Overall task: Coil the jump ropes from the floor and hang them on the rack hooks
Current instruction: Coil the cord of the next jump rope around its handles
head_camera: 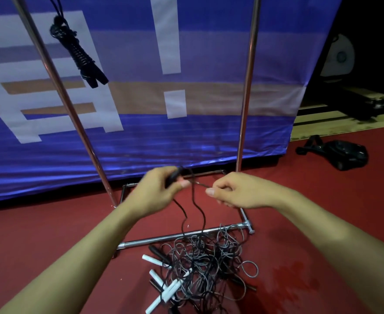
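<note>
Hands on one black rope above the pile

Hands meet just over the rack's base bars. The left hand curls round a black handle, thumb pressed on top. The right hand pinches the black cord between thumb and forefinger, close beside the left. Two strands of that cord hang from the hands down into the tangle on the red floor, which lies against the near base bar.

Open floor spreads left and right of the pile; a blue banner closes off the back behind the rack's two uprights.

One coiled black rope hangs at upper left; its hook is cut off by the top edge. At least four white handles and one black handle lie in the tangle; how many ropes it holds cannot be told. A black object on the floor at far right is too dim to identify.
</note>
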Available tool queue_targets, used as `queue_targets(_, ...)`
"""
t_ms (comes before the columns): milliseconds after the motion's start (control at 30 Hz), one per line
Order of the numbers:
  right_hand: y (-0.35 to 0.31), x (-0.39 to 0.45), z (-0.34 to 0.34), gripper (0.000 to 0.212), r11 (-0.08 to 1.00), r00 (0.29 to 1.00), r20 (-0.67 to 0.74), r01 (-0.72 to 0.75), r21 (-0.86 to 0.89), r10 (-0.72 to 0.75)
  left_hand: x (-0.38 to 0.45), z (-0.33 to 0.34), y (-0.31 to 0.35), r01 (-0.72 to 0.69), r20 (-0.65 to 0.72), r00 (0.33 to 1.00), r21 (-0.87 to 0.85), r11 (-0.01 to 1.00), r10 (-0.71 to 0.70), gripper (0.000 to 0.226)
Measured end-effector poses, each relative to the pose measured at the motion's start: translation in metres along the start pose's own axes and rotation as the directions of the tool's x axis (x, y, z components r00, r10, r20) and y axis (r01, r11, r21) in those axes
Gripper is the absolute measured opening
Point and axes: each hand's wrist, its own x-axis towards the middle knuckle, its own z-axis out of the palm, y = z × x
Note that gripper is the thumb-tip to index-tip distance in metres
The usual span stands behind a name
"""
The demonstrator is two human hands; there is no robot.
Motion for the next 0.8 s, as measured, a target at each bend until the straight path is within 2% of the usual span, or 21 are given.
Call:
queue_targets(67, 0.018, -0.008, -0.011, 0.047, 0.997, 0.995, 0.057, -0.081, -0.002, 0.081, -0.001, -0.02, -0.017, 0.136, -0.106, 0.985, -0.016, 0.991, -0.137, 0.03)
queue_targets(100, 0.027, -0.012, -0.015, 0.047, 0.993, 0.993, 0.069, -0.102, 0.05, 0.099, -0.005, -0.028, -0.027, 0.208, -0.129, 0.969, -0.034, 0.978, -0.21, 0.028)
queue_targets(133, 0.034, -0.015, -0.017, 0.045, 0.984, 0.992, 0.066, -0.113, 0.136, 0.105, -0.01, -0.033, -0.035, 0.264, -0.122, 0.956, -0.051, 0.963, -0.268, 0.025)
queue_targets(200, 0.038, -0.017, -0.016, 0.042, 0.957, 0.995, 0.028, -0.102, 0.273, 0.098, -0.019, -0.033, -0.042, 0.329, -0.024, 0.943, -0.099, 0.939, -0.333, 0.019)
queue_targets(267, 0.031, -0.012, -0.013, 0.042, 0.959, 0.997, -0.03, -0.067, 0.274, 0.078, -0.022, -0.022, -0.031, 0.328, 0.093, 0.944, -0.181, 0.927, -0.316, 0.03)
queue_targets(333, 0.018, -0.005, -0.008, 0.042, 0.972, 0.999, -0.029, -0.026, 0.233, 0.034, -0.019, -0.007, -0.009, 0.293, 0.156, 0.953, -0.269, 0.917, -0.259, 0.031)
queue_targets(400, 0.005, 0.001, -0.001, 0.042, 0.975, 1.0, -0.007, 0.005, 0.223, -0.004, -0.014, 0.007, 0.016, 0.196, 0.159, 0.976, -0.315, 0.929, -0.152, 0.023)
queue_targets(500, -0.007, 0.005, 0.005, 0.044, 0.966, 1.0, -0.011, 0.016, 0.26, -0.014, -0.012, 0.019, 0.032, 0.007, 0.133, 0.991, -0.227, 0.974, 0.024, 0.021)
queue_targets(633, -0.001, -0.001, -0.002, 0.041, 0.956, 0.999, 0.031, -0.026, 0.292, 0.017, -0.002, 0.002, 0.013, 0.022, 0.045, 0.999, -0.004, 1.0, -0.021, 0.028)
queue_targets(733, 0.021, -0.013, -0.015, 0.041, 0.958, 0.986, 0.119, -0.143, 0.25, 0.116, -0.002, -0.019, -0.016, 0.128, -0.111, 0.986, 0.056, 0.99, -0.121, 0.031)
queue_targets(800, 0.036, -0.022, -0.021, 0.042, 0.952, 0.973, 0.142, -0.212, 0.222, 0.184, -0.008, -0.032, -0.037, 0.223, -0.165, 0.962, 0.022, 0.975, -0.217, 0.033)
